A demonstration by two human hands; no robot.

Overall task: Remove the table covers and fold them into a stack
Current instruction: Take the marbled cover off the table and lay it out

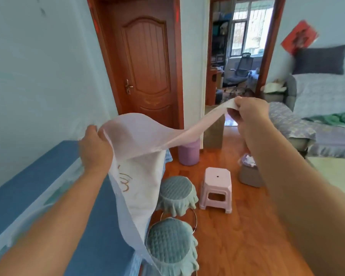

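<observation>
A thin white table cover (139,140) with a gold embroidered motif hangs in the air between my hands. My left hand (95,148) pinches its left edge above the table. My right hand (247,111) grips the other corner, held higher and further right. The cloth sags between them and its lower part drapes down past the table's edge. The table (54,176) at the left carries a blue cover with a clear sheet on top.
Two round stools with grey-green quilted covers (175,191) (170,246) stand beside the table. A pink plastic stool (217,188), a purple bin (188,152) and a grey bin (249,174) sit on the wooden floor. A sofa (307,124) is at the right.
</observation>
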